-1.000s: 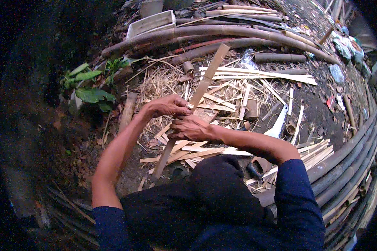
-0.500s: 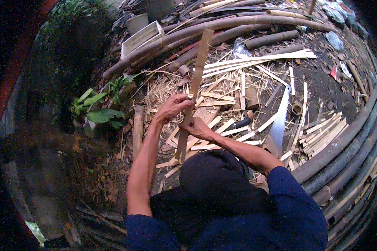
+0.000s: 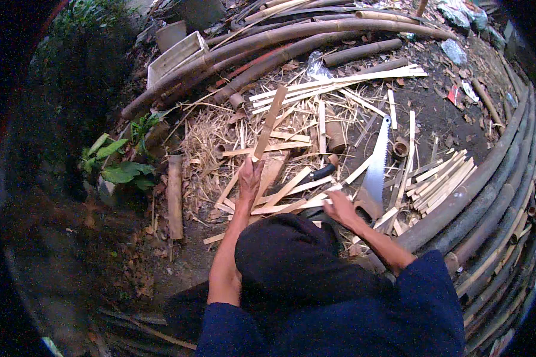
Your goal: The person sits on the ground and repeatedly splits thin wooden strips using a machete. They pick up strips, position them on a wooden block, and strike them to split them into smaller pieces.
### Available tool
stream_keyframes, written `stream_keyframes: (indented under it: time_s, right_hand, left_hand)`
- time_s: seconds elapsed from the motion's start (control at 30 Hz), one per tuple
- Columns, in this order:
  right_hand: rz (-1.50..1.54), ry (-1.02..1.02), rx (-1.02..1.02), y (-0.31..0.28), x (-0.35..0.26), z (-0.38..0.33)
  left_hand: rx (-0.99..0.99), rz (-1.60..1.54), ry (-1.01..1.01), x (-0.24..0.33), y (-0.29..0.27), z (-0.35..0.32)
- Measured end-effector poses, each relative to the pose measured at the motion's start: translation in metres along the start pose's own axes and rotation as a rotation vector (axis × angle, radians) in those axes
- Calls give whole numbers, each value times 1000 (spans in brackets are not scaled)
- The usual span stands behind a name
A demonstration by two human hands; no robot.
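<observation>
My left hand (image 3: 250, 177) is closed round the lower part of a flat bamboo strip (image 3: 271, 122), which slants up and away from me. My right hand (image 3: 340, 209) is over the loose cut strips, its fingers apart and slightly bent. Its fingertips are close to a pale strip (image 3: 315, 201), and contact is hard to make out. Several short pale strips (image 3: 290, 181) lie crossed between the hands, over a wooden block (image 3: 273, 172). Just right of my right hand lies a handsaw (image 3: 376, 172) with a brown handle. A black curved object (image 3: 320, 173) is beyond that hand.
Bundled split strips (image 3: 446, 181) lie at the right, beside long dark bamboo poles (image 3: 488, 196) curving along that side. Longer pale strips (image 3: 345, 82) and more poles (image 3: 315, 30) lie across the far side. Shavings (image 3: 205, 140), a bamboo post (image 3: 175, 196) and a leafy plant (image 3: 122, 160) are at left.
My right hand has let go of the bamboo strip and moved right toward the cut pieces. My left hand has moved lower with the strip, and the view has shifted slightly.
</observation>
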State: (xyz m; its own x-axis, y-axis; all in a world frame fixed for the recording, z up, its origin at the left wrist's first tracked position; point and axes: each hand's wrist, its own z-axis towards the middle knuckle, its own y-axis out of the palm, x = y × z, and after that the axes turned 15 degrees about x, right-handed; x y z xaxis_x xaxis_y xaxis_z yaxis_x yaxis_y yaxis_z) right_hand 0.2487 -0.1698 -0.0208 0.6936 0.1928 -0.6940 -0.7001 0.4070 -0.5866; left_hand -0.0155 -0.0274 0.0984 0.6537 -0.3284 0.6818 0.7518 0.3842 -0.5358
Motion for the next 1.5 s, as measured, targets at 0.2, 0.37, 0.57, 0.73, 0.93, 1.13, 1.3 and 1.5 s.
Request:
stream_keyframes:
  time_s: [0.2, 0.37, 0.57, 0.73, 0.93, 1.13, 1.3, 1.5]
  right_hand:
    - [-441, -18, -308, -72, 57, -97]
    - [-488, 75, -280, -40, 92, -106]
    - [-150, 757, 204, -100, -6, -57]
    - [12, 466, 410, -187, -76, -34]
    - [156, -4, 388, -184, -154, 19]
    - [157, -20, 22, -119, -157, 45]
    - [178, -115, -142, -93, -150, 41]
    - [112, -56, -193, -115, -161, 30]
  left_hand:
    - [36, -12, -36, -10, 19, -14]
    - [-64, -188, -94, -21, 34, -16]
    - [-100, -237, -257, -38, 32, -25]
    - [-240, -294, -191, -55, 34, -17]
    - [-62, -48, -259, -46, 40, -26]
    - [71, 126, -583, 3, 39, -13]
    - [136, 218, -539, -3, 41, -15]
    - [83, 120, -679, 0, 45, -9]
